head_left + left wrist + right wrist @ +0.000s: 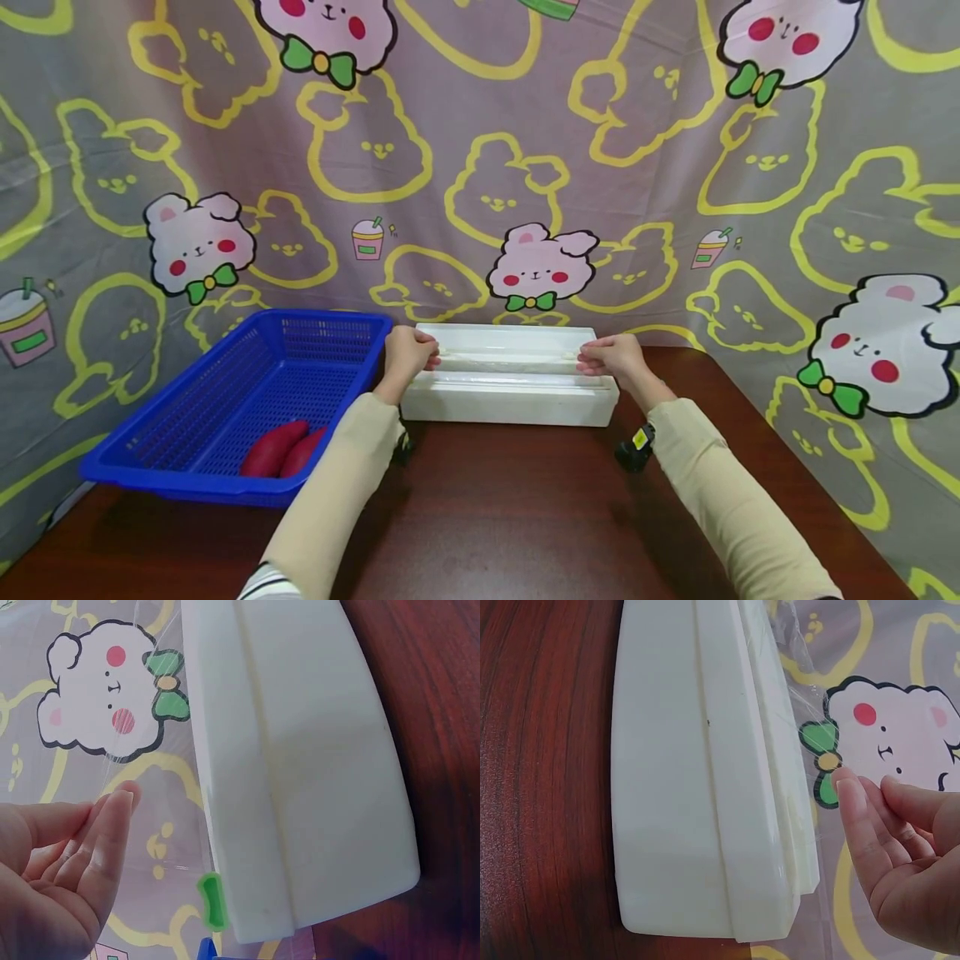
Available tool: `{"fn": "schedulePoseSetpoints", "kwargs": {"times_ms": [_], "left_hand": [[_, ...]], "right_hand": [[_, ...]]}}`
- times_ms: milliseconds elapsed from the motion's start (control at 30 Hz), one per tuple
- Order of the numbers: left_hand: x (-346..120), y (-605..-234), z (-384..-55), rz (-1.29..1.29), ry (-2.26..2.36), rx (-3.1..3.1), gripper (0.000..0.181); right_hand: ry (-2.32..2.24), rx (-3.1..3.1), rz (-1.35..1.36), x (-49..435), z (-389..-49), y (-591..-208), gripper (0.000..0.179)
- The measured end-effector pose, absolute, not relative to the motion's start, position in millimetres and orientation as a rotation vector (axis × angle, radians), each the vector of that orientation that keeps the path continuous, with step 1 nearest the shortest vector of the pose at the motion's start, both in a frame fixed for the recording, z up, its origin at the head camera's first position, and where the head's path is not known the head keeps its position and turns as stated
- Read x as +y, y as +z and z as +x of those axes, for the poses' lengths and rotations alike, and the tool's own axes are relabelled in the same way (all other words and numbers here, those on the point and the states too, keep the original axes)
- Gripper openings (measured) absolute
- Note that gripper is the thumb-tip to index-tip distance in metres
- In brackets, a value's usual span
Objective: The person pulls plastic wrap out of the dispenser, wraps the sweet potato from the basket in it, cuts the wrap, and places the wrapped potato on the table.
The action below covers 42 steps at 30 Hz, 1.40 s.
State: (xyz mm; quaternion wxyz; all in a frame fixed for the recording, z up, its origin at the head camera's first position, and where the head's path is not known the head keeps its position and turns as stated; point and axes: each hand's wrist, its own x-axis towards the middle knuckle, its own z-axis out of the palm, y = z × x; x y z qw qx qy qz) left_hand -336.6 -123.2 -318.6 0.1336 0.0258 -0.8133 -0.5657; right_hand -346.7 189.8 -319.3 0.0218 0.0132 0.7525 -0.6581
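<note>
Brown table [487,508], clear film [802,656] apparently between closely pinched fingers [111,838] of both hands [409,353] [617,357].

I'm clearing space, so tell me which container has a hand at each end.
The white box, left hand at one end, right hand at the other; the blue basket stands left of it, holding red items.

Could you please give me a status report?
Left hand, right hand pinching clear film. White film dispenser on table. Blue basket at left, seemingly unobstructive.
</note>
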Motion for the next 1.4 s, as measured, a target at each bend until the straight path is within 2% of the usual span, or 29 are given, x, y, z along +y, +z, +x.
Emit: {"fn": "schedulePoseSetpoints", "kwargs": {"times_ms": [1400], "left_hand": [[-127,-298,-331,0.055,-1.671,-2.317,0.016]], "right_hand": [[-2.086,2.302,0.017,189,-344,-298,0.036]]}}
